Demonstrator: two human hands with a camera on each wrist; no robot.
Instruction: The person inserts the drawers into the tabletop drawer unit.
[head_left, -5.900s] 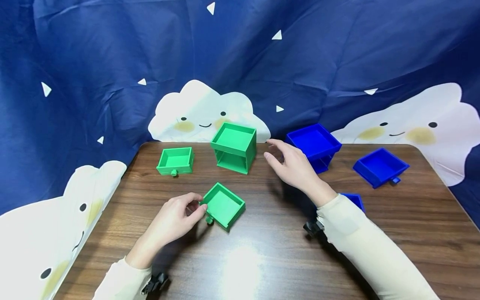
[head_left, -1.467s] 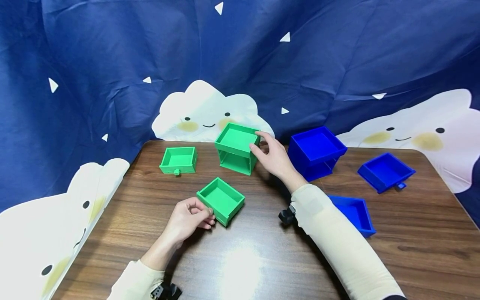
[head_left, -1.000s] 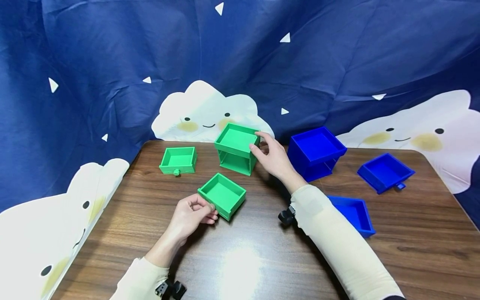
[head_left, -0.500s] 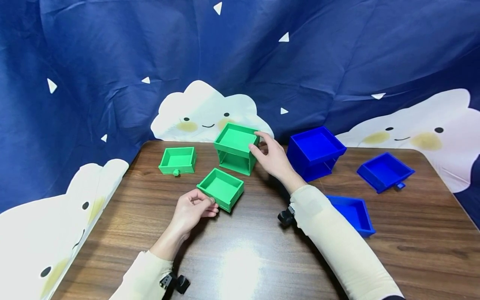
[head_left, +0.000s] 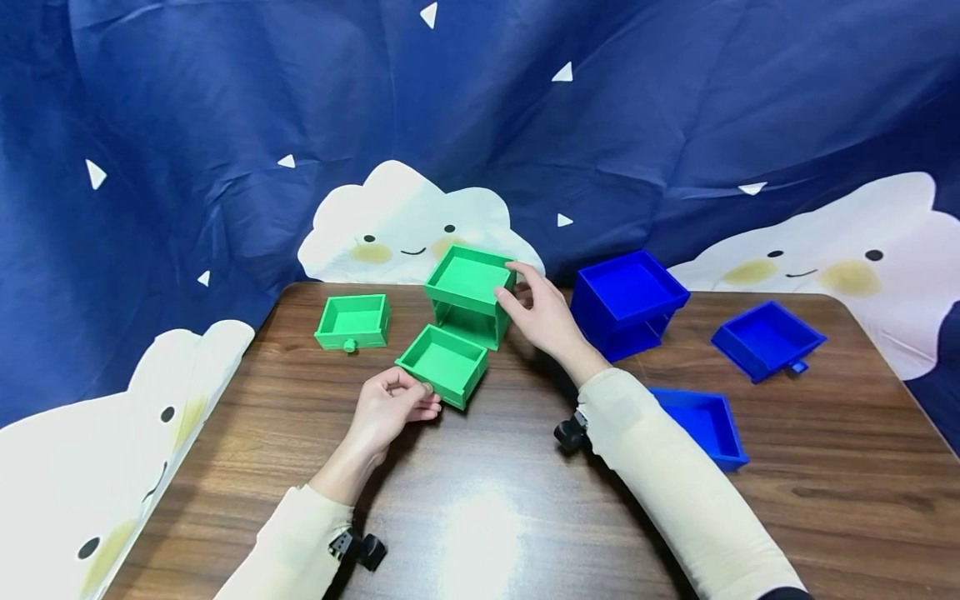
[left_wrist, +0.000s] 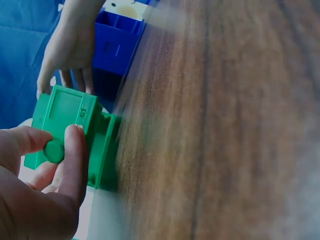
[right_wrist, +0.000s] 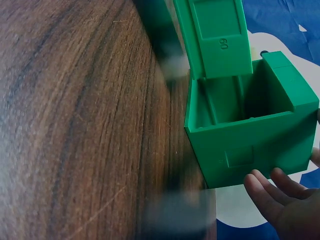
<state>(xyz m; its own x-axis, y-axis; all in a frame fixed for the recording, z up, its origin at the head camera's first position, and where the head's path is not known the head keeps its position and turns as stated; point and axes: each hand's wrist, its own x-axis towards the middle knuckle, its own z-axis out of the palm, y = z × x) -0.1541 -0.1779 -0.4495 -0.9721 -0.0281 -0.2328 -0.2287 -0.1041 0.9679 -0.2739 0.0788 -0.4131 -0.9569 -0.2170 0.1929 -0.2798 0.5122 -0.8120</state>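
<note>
In the head view my left hand [head_left: 386, 408] pinches a green drawer [head_left: 444, 360] by its front, right before the open lower part of the green cabinet [head_left: 467, 279]. The left wrist view shows the thumb and a finger around the round green knob [left_wrist: 54, 151]. My right hand [head_left: 546, 315] rests its fingers and thumb on the cabinet's right side and top edge. From the right wrist view, the drawer [right_wrist: 225, 45] stands at the mouth of the cabinet [right_wrist: 250, 145], with fingertips against the cabinet's side wall.
Another green drawer [head_left: 352, 322] stands at the back left of the wooden table [head_left: 570, 533]. A blue cabinet [head_left: 630, 300] is right of my right hand. One blue drawer [head_left: 768, 340] lies farther right, and another [head_left: 701, 425] is partly behind my right sleeve.
My left hand has moved the green drawer away from the table's near side, up to the green cabinet's opening. Earlier, my right hand came from beside the blue cabinet to the green cabinet.
</note>
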